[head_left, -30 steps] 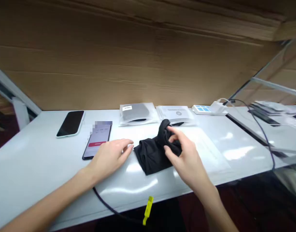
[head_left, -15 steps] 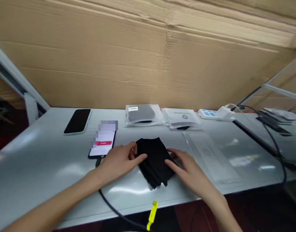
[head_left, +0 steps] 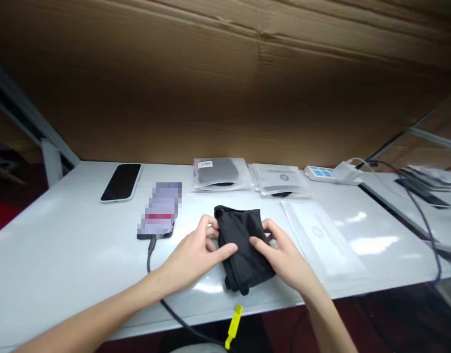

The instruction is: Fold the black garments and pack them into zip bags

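Observation:
A folded piece of black fabric (head_left: 245, 247) is between my two hands, near the front of the white table (head_left: 81, 255). My left hand (head_left: 199, 247) grips its left side, thumb on top and the other fingers curled at the edge. On the right side, my right hand (head_left: 278, 250) pinches the fabric with the thumb on its upper face and the fingers at its edge. The fabric's layers show along its lower left edge. What it is when unfolded cannot be made out. Just right of it lies a clear plastic bag (head_left: 323, 235), flat on the table.
Two piles of frosted packets, a left pile (head_left: 223, 174) and a right pile (head_left: 282, 179), stand before the cardboard wall (head_left: 173, 98). A phone (head_left: 161, 211) with a cable (head_left: 173, 314) and a dark-screened phone (head_left: 121, 182) lie left. A power strip (head_left: 321, 173) sits back right.
Both hands have closed more firmly on the black fabric. It is turned slightly and sits a little further right and looks more compactly folded. The scene's light has shifted.

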Demonstrator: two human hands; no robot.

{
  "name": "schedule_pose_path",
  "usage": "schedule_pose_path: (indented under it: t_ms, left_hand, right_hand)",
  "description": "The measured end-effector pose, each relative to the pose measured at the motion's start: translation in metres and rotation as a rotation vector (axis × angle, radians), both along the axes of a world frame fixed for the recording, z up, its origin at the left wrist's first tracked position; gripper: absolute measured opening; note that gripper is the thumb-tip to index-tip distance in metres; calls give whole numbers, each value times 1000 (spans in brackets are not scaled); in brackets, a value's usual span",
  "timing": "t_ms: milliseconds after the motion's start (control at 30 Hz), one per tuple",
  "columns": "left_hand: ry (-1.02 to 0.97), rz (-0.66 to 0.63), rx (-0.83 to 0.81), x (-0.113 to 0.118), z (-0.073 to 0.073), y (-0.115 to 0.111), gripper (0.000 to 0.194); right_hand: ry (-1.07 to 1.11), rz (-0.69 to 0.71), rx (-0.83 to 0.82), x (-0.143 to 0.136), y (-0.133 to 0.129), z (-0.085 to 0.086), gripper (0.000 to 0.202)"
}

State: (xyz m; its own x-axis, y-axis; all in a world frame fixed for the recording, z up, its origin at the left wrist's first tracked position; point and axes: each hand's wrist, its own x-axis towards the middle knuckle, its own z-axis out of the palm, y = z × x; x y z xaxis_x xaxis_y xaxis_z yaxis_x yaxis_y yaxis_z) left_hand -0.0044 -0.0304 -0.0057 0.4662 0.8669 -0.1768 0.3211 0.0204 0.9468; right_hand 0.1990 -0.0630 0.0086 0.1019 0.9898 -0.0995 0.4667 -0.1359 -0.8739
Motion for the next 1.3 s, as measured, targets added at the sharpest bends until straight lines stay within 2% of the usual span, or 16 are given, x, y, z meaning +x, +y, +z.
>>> schedule_pose_path:
  t_ms: [100,267,400,500,600,667,733,767,833,900,967,1067,1200,1233,1300]
  left_hand:
    - [-152,25,-26,2,-6,-2,33]
    - [-287,99,10,0,-8,-1,25]
    - [-274,114,48,-2,-4,-1,20]
    - [-216,130,84,-3,-4,-2,18]
    - [-238,181,100,-3,-5,-1,20]
    - [-277,258,120,-2,-4,1,26]
    - [-342,314,95,-2,-2,2,44]
    - [-384,305,45,-2,-1,1,55]
    - [-456,183,-131,-3,1,-1,67]
    - [-484,49,-299,-4,4,-3,61]
    - [-488,13,-371,-5,5,-5,50]
    - [-511,100,-414,-4,8,-5,45]
    - [-543,165,-524,-4,12,-4,45]
    - [-551,168,-541,-5,12,-4,45]
    - [-580,156,-581,-6,12,-6,44]
  right_hand:
    - [231,6,-5,-6,-5,6,17]
    - [459,-26,23,-11,-7,8,22]
    - [366,-36,40,-16,0,5,35]
    - [317,34,-12,-19,4,4,31]
    - [347,32,-7,-21,5,5,35]
    - [356,14,21,-23,5,9,34]
    - [348,-9,59,-27,4,15,30]
    - [342,-17,80,-30,3,18,28]
    - [330,-12,106,-37,0,23,25]
    - [291,40,116,-43,-5,27,22]
    - [177,90,156,-42,-12,29,24]
    - [-117,46,278,-18,-16,27,33]
    - [-565,-104,369,50,-6,11,37]
    - [-668,-126,352,67,-2,5,41]
    - [-729,-178,297,98,4,-7,46]
